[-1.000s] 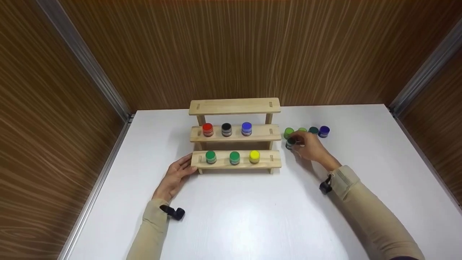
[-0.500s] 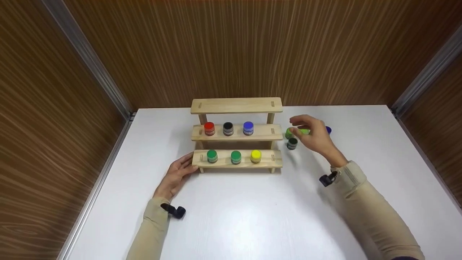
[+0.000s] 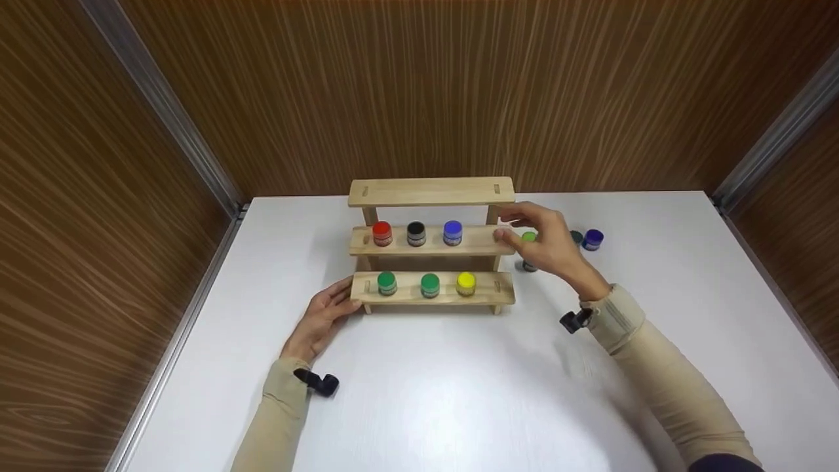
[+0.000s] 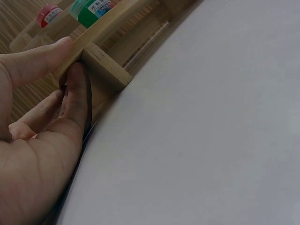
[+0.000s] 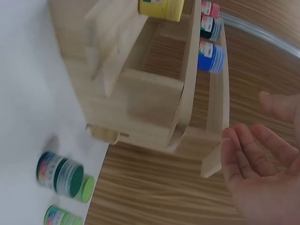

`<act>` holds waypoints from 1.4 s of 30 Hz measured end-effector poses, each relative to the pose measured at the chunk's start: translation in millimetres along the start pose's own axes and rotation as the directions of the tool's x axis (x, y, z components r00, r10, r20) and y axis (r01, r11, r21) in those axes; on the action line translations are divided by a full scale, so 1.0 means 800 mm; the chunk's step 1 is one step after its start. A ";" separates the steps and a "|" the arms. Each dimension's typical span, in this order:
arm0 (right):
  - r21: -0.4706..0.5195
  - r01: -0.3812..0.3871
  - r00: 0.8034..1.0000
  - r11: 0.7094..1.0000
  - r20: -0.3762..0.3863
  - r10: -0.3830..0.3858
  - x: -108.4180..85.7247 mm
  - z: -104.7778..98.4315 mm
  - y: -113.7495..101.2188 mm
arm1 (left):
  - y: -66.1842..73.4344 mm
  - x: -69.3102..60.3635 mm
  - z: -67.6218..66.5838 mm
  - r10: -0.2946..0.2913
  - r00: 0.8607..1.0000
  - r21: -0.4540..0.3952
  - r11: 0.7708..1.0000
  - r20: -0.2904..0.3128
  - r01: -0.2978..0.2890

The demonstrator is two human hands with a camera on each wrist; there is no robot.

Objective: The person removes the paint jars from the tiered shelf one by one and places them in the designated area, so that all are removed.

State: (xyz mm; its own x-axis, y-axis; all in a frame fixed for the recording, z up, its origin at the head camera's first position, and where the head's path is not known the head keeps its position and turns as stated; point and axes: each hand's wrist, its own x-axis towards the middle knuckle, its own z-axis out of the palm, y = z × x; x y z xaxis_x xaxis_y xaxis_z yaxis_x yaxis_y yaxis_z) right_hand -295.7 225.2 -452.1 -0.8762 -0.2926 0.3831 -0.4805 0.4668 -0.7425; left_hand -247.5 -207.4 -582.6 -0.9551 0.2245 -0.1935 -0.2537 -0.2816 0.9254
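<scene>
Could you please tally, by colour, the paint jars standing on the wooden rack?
Red jar: 1
Black jar: 1
Blue jar: 1
Green jars: 2
Yellow jar: 1
Total on the rack: 6

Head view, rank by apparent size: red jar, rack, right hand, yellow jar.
1. Rack
2. Right hand
3. Red jar and yellow jar: about alike; yellow sits nearer the camera, so I won't rank them.
</scene>
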 end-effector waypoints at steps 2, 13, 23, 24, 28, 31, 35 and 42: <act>0.016 0.007 1.000 1.000 0.012 -0.007 0.003 0.005 -0.003 | 0.000 0.000 0.000 -0.001 1.000 -0.004 1.000 -0.004 0.001; 0.050 0.016 0.999 0.999 0.043 -0.018 0.018 0.028 -0.012 | 0.000 0.002 0.005 0.011 1.000 0.001 1.000 -0.005 -0.011; 0.040 0.000 0.996 0.999 0.087 -0.003 0.024 0.047 -0.011 | -0.001 0.000 0.005 -0.007 1.000 -0.008 1.000 0.015 0.007; 0.045 0.000 0.996 0.999 0.091 -0.004 0.025 0.049 -0.011 | -0.001 0.000 0.005 -0.006 1.000 -0.009 1.000 0.014 0.007; 0.061 -0.010 0.994 0.998 0.113 0.003 0.028 0.060 -0.007 | -0.001 0.000 0.005 -0.017 1.000 -0.006 1.000 0.000 0.017; 0.053 -0.020 0.993 0.998 0.121 0.014 0.029 0.068 -0.003 | 0.001 0.000 0.005 -0.022 1.000 -0.003 1.000 -0.005 0.022; 0.053 -0.017 0.994 0.998 0.112 0.011 0.030 0.075 0.000 | 0.001 0.000 0.006 -0.013 1.000 -0.002 1.000 0.001 0.013; 0.058 -0.021 0.995 0.998 0.094 0.016 0.028 0.086 0.003 | -0.003 -0.002 0.002 0.001 1.000 -0.004 1.000 -0.008 -0.001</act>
State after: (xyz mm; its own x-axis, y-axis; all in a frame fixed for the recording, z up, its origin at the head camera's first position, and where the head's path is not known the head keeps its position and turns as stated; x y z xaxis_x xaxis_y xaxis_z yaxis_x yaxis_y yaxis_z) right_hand -314.2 162.6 -482.9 -0.8762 -0.3621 0.3181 -0.4586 0.4234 -0.7812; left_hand -244.8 -205.4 -583.5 -0.9566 0.2167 -0.1948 -0.2529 -0.2854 0.9244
